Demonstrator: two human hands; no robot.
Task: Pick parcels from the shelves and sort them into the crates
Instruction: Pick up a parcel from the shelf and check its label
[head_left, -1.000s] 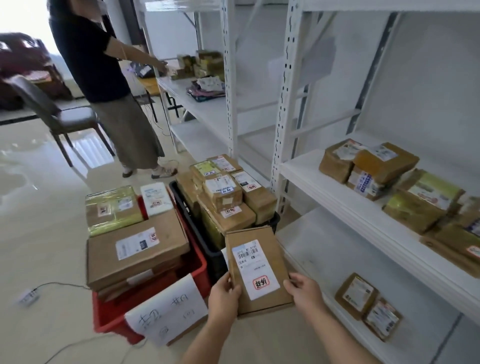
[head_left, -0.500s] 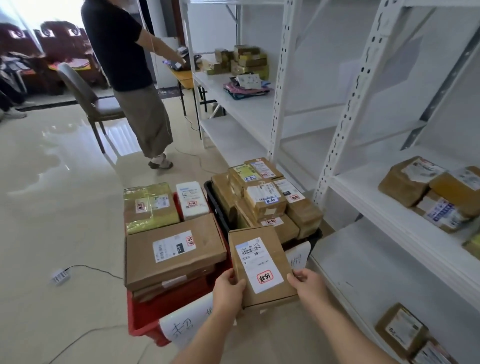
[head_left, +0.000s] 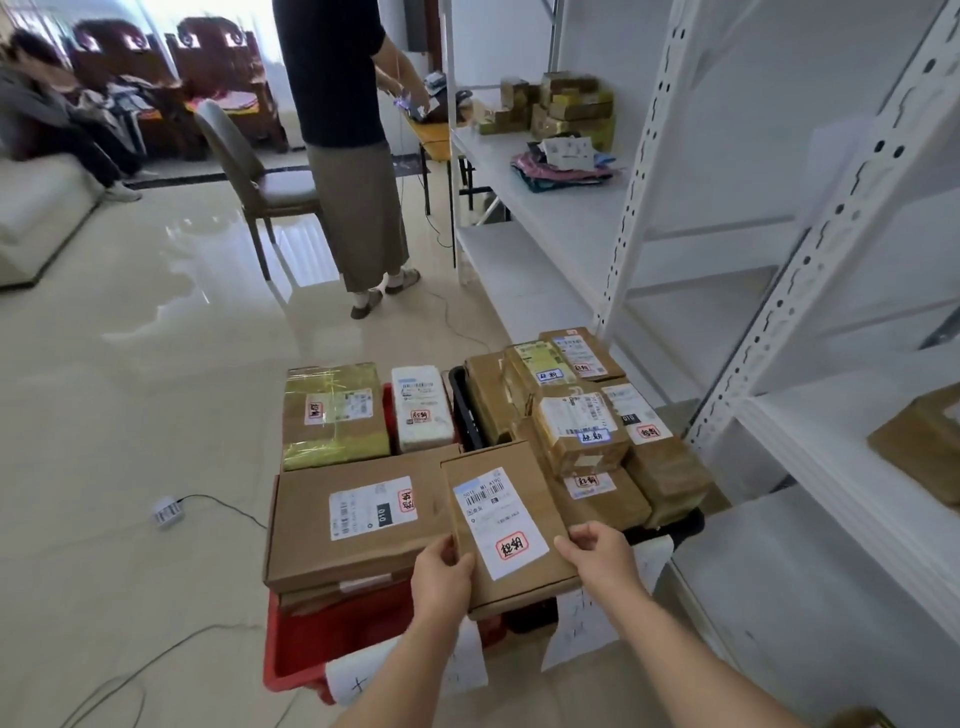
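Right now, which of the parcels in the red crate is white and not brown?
The small white parcel at the far side of the red crate, right of the yellow-taped parcel. All other parcels there are brown cardboard.

Two bare forearms lead to the left hand (head_left: 441, 577) and right hand (head_left: 597, 558). No sleeves, gloves, rings or watch show; the nails are short and unpainted.
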